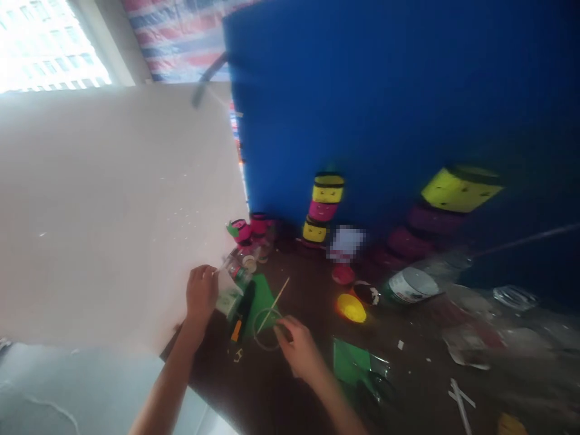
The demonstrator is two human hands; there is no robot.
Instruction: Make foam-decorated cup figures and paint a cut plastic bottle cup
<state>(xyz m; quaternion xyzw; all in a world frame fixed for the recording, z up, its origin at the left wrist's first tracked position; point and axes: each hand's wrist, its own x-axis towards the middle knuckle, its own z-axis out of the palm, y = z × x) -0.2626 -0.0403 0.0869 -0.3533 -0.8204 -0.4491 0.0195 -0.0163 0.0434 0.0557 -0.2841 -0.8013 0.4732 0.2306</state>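
Note:
My left hand (202, 293) is at the table's left edge, its fingers curled beside a whitish, see-through piece (226, 284). Blur hides whether that piece is in its grip. With thumb and fingers together, my right hand (298, 345) pinches the edge of a clear round ring (256, 337). A thin pale stick (281, 292) slants across the ring. Between my hands a black cutter with an orange end (242, 311) lies by a green sheet (260, 290). A small yellowish bit (238, 355) rests just below the cutter.
Stacked yellow and pink drums with faces (322, 208) stand against the blue panel (385, 90). A yellow cup (351, 309), a white tub (413, 285), another green sheet (351, 361) and plastic packaging (471, 344) occupy the right side. Pink pots (242, 231) stand at the back left.

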